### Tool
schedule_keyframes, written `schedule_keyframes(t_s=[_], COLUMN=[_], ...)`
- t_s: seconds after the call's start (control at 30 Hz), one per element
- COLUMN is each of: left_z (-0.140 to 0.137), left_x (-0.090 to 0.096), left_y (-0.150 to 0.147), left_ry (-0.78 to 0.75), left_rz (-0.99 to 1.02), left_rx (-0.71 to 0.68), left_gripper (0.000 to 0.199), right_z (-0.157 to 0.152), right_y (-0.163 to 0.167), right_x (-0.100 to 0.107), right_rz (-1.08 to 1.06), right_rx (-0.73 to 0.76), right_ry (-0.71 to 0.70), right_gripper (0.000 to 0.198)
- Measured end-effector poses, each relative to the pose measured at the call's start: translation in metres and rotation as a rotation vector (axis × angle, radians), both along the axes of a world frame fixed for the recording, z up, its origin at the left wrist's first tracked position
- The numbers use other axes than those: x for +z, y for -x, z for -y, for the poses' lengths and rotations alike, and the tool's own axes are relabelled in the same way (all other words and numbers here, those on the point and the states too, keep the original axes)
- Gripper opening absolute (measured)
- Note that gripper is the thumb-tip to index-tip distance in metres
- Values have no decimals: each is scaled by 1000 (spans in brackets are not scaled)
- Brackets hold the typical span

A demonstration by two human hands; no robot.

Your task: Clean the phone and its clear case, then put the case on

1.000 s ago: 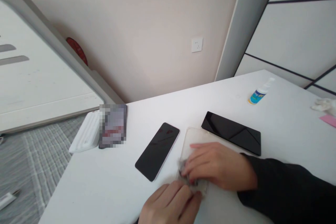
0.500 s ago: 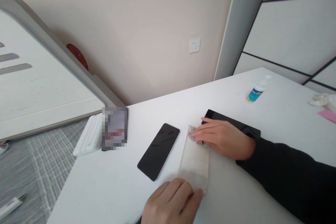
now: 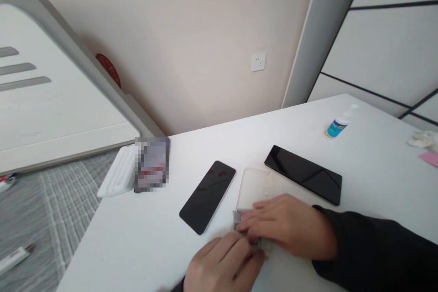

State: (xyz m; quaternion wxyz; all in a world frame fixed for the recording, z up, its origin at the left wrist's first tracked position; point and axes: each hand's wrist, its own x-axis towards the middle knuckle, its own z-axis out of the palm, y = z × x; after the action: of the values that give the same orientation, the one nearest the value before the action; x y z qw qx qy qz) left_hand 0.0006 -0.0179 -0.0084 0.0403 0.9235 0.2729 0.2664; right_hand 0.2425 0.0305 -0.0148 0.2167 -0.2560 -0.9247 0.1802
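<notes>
Two flat, black-screened phones [image 3: 207, 197] lie beside the clear rectangular plastic case [image 3: 252, 188]; the left hand [image 3: 219, 262] grips its near end, the right hand [image 3: 287, 224], closer than before, gripping crumpled grey cloth [image 3: 237, 216].

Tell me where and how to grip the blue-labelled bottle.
Take the bottle around its labelled body, probably from the near side: the body is wider than the slim white top, and the phone in front of it lies flat, so should hardly obstruct.
</notes>
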Motion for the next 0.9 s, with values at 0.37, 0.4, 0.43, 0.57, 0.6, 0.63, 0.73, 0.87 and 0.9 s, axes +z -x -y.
schedule_keyframes(t_s=[0.37,0.4,0.43,0.57,0.6,0.63,0.73,0.87,0.9], left_z=[-1,-2,-2,-4,-5,-6,-8,-3,1], left_x=[-1,-1,-1,-1,-1,0,2,3,3], left_y=[2,2,2,2,2,2,2,13,20], left_ry=[-1,-2,-2,6,8,10,7,-24,-36], left_rz=[6,9,12,18,16,14,-2,-35,-44], left_rx=[28,38,48,62,61,61,56,-13,-30], left_gripper=[22,21,20,22,22,22,20,19,17], right_z=[3,-1,-4,-1,2,3,-5,-20,-20], right_y=[6,4,1,6,8,9,-1,-22,-23], right_x=[-3,-3,-3,-4,-5,-6,-5,3,6], right_rz=[-5,13,19,-7,-16,-33,-98,-294,-335], right_rx=[-56,-108,-153,-88,-45,-28,-133,-349,-387], right_ry=[5,-3,-16,-18,-4,13,1,-78,-96], right_gripper=[26,29,31,28,27,28,34,30,29])
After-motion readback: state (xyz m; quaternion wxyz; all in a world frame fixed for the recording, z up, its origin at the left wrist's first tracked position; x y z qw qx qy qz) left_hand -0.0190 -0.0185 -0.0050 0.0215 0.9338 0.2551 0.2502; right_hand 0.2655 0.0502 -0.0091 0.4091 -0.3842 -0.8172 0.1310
